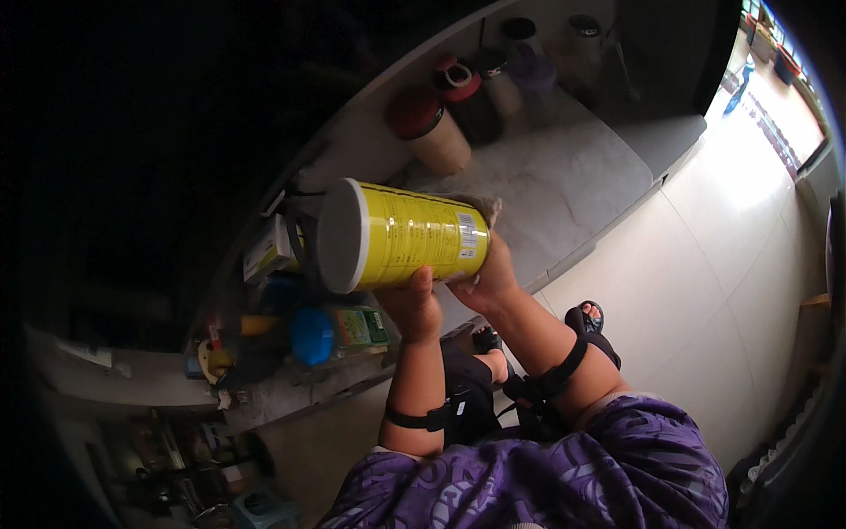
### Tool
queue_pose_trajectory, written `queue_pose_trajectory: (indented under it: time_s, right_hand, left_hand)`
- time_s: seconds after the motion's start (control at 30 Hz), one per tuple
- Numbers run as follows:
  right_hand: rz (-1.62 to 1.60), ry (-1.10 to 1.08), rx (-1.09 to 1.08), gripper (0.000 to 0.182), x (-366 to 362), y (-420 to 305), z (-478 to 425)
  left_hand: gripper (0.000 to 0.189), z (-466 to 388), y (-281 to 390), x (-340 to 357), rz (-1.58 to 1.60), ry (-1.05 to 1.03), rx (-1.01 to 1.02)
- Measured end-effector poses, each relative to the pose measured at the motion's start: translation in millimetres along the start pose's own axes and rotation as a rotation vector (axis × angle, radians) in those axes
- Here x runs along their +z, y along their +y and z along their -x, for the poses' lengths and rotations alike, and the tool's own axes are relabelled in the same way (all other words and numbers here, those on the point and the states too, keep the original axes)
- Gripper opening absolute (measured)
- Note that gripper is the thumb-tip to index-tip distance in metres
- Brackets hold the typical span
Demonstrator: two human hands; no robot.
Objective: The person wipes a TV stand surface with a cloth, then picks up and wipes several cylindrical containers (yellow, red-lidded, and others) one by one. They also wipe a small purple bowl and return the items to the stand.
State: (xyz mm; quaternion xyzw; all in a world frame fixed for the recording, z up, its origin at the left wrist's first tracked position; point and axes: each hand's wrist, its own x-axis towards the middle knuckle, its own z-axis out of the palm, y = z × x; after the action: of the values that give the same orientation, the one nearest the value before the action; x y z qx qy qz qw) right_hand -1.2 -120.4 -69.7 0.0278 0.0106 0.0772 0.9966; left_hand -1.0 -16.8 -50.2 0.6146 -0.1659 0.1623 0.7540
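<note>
A large yellow cylindrical canister [423, 235] with a white lid and printed writing lies tilted on its side above the counter, its lid towards the left. My left hand [413, 304] grips it from below, with the thumb up on its near side. At its right end, my right hand [489, 278] is around the base, and a greyish cloth [492, 206] shows behind that end. The fingers of both hands are partly hidden by the canister.
Behind the canister, a jar with a red lid [439, 142] and several bottles and jars stand on the marble-patterned counter [562, 178]. A blue-lidded container [312, 336], a green packet [362, 327] and a white box [268, 250] are at the left. Tiled floor [694, 278] lies to the right.
</note>
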Motion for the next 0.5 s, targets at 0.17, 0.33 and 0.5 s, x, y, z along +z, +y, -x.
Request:
queue_pose_trajectory:
  time_s: [0.17,0.33,0.5]
  right_hand:
    - [0.042,0.030,-0.049,0.046,27,-10,1]
    - [0.102,0.014,0.048,0.037,5,-12,-3]
    - [0.218,0.117,0.061,0.035,4,-12,-4]
  left_hand:
    - [0.072,-2,13,4,-0.112,-0.028,0.090]
    - [0.069,0,20,13,-0.139,-0.063,0.077]
    - [0.067,1,17,5,-0.322,-0.111,0.186]
